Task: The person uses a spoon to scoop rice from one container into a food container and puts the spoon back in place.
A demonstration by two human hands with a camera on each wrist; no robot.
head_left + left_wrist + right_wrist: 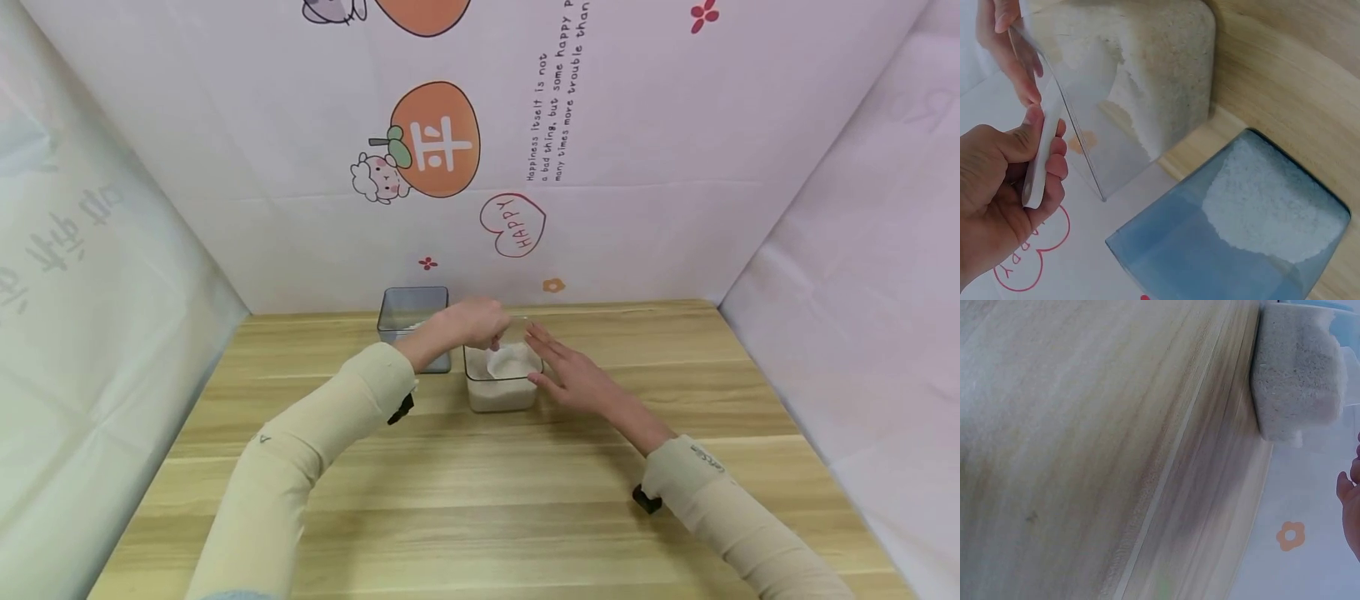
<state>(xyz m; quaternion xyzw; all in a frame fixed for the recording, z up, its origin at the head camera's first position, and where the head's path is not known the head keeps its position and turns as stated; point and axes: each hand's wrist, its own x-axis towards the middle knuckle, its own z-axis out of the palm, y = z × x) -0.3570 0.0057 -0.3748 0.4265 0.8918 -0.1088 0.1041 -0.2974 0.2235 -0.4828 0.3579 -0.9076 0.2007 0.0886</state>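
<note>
My left hand [476, 321] grips the white handle of a scoop [1040, 156], fingers curled round it and the thumb along it. The scoop's bowl dips into a clear square container [501, 398] of off-white grains, which look like rice. Against this container's right rim lies my right hand [573, 379], its fingers extended; in the right wrist view only part of the hand [1352, 503] shows at the edge. Just left of the clear container stands a bluish see-through container [415, 302], partly behind my left forearm. White grains [1266, 200] lie in its bottom.
Both containers stand near the back of a wooden table [480, 492]. A white printed sheet [637, 208] rises right behind them, and white sheets close off the left side [82, 350] and right side [862, 317].
</note>
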